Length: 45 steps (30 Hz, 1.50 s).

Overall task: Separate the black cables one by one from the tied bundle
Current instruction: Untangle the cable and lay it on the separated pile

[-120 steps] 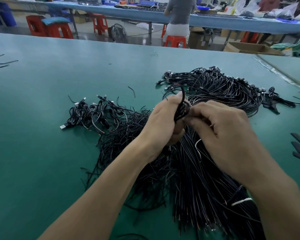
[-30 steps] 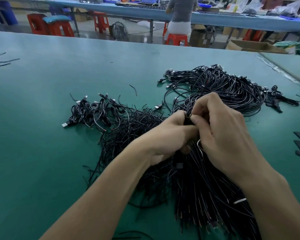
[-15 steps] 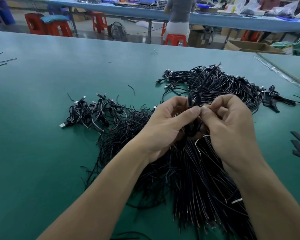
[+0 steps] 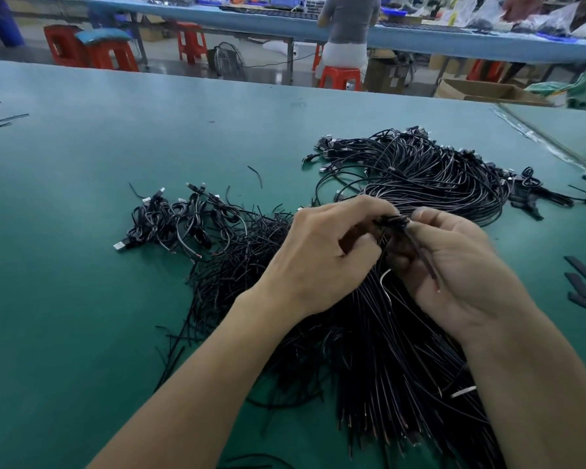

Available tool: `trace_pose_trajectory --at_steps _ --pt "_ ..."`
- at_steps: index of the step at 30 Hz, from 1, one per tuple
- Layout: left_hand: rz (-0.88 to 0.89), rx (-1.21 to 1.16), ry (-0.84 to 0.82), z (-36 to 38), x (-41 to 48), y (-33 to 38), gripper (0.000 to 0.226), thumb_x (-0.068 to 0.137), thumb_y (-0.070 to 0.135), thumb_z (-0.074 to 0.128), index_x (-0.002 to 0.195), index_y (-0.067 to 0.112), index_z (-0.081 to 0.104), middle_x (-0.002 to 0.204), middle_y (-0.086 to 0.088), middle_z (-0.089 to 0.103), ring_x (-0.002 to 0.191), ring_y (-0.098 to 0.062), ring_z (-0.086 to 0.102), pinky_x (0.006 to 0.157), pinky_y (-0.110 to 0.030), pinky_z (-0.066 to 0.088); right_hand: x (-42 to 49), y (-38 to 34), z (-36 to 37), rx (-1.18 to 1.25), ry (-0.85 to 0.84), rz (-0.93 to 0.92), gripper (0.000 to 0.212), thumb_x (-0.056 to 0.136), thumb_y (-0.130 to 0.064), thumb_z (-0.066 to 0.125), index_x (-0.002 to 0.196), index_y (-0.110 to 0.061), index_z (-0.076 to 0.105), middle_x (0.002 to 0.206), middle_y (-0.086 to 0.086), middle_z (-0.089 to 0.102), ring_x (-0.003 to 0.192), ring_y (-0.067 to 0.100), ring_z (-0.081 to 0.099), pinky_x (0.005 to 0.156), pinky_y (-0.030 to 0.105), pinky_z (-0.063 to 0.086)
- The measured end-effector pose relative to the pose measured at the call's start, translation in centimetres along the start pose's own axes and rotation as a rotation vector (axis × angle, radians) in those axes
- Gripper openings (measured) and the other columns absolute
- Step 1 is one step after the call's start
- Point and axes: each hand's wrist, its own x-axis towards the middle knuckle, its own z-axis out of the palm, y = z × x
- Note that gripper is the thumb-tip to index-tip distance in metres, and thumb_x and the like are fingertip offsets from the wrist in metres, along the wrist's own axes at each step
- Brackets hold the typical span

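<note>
A large bundle of black cables [image 4: 379, 350] lies on the green table [image 4: 82, 265], fanned out below my hands and looping up to the far right. My left hand [image 4: 322, 255] and my right hand [image 4: 454, 265] meet just above it. Together they pinch one small coiled black cable [image 4: 391, 221] between their fingertips. Its loose end, with a bare red tip, runs down across my right palm. A white tie [image 4: 384, 277] sticks up from the bundle between my hands.
A pile of coiled single cables [image 4: 180, 221] lies to the left. Black strips [image 4: 581, 282] lie at the right edge, loose wire bits at the far left. A person sits on a red stool [image 4: 340, 77] beyond the table's far edge.
My hands have shifted a little right and lower. The coiled cable, upright between my thumbs half a second ago, now lies flat between the fingertips, its end trailing over my right palm.
</note>
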Motion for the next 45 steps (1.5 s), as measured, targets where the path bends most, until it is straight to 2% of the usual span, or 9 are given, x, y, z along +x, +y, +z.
trace_pose_trajectory --at_steps 3,6,10,22,27,33,38,41,45 --pt "-0.141 -0.194 0.032 -0.1 0.2 0.8 0.022 0.092 0.022 0.05 0.094 0.022 0.072 0.077 -0.005 0.068 0.067 -0.027 0.059 0.059 -0.038 0.047 -0.1 0.1 0.0 -0.051 -0.028 -0.056 0.029 0.095 0.003 0.054 0.079 -0.019 0.044 0.071 0.005 0.054 0.058 0.01 0.049 0.049 0.019 0.04" --pt "-0.203 -0.249 0.068 0.0 0.6 1.0 0.009 0.087 0.028 0.073 0.084 0.029 0.064 0.077 0.011 0.069 0.067 -0.003 0.06 0.058 -0.018 0.042 -0.2 0.3 0.2 -0.136 -0.031 -0.122 0.031 0.094 0.005 0.054 0.079 -0.02 0.044 0.066 0.0 0.05 0.056 0.008 0.043 0.049 0.019 0.039" --pt "-0.263 -0.343 0.067 -0.3 0.7 0.4 0.05 0.078 0.011 0.083 0.111 0.03 0.05 0.086 0.007 0.076 0.061 -0.001 0.055 0.055 -0.013 0.039 -0.2 0.4 0.1 -0.188 -0.033 -0.166 0.031 0.096 0.004 0.055 0.079 -0.019 0.043 0.061 -0.006 0.046 0.052 0.005 0.04 0.046 0.018 0.038" --pt "0.019 0.051 0.09 0.4 -0.2 -0.4 0.027 0.084 -0.006 0.064 0.096 0.013 0.079 0.088 0.001 0.06 0.072 -0.001 0.052 0.066 -0.011 0.036 0.3 0.5 -0.5 -0.149 0.042 -0.095 0.032 0.095 0.002 0.056 0.078 -0.021 0.043 0.07 0.001 0.045 0.054 0.007 0.04 0.044 0.016 0.039" --pt "-0.169 -0.231 0.023 1.0 -0.3 0.1 0.007 0.086 0.017 0.074 0.09 0.022 0.072 0.071 0.011 0.067 0.056 0.0 0.052 0.057 -0.009 0.039 0.3 0.7 -0.4 -0.172 0.033 -0.203 0.03 0.095 0.002 0.057 0.079 -0.02 0.044 0.07 0.003 0.049 0.067 0.018 0.049 0.067 0.032 0.048" --pt "-0.489 -0.291 -0.063 0.0 0.1 -0.5 0.05 0.073 0.043 0.086 0.103 0.029 0.049 0.073 0.006 0.073 0.051 0.0 0.053 0.05 -0.015 0.039 -0.1 0.5 -0.1 -0.47 -0.012 -0.462 0.032 0.093 0.004 0.061 0.077 -0.02 0.046 0.067 -0.003 0.058 0.058 0.007 0.059 0.063 0.02 0.049" --pt "-0.486 -0.445 -0.166 0.1 0.3 0.0 0.005 0.092 0.019 0.072 0.096 0.02 0.07 0.052 0.012 0.054 0.041 0.002 0.042 0.041 -0.01 0.032 -0.1 0.8 -0.1 -0.615 -0.059 -0.557 0.033 0.091 0.006 0.063 0.078 -0.02 0.047 0.075 -0.005 0.063 0.066 0.005 0.061 0.069 0.022 0.052" --pt "-0.483 -0.441 -0.041 0.2 0.3 0.2 0.02 0.09 0.014 0.072 0.082 0.032 0.068 0.057 0.0 0.062 0.043 -0.009 0.053 0.04 -0.018 0.04 -0.1 1.0 -0.1 -0.728 -0.016 -0.598 0.033 0.091 0.0 0.065 0.078 -0.025 0.048 0.074 -0.01 0.062 0.067 0.007 0.056 0.064 0.029 0.05" --pt "-0.385 -0.389 0.069 0.6 0.2 0.6 0.02 0.087 0.009 0.062 0.089 0.028 0.066 0.072 -0.011 0.073 0.061 -0.031 0.065 0.058 -0.044 0.057 0.2 1.3 -0.1 -0.647 -0.03 -0.564 0.033 0.092 0.006 0.061 0.079 -0.02 0.046 0.06 -0.022 0.058 0.054 -0.004 0.049 0.052 0.01 0.038"
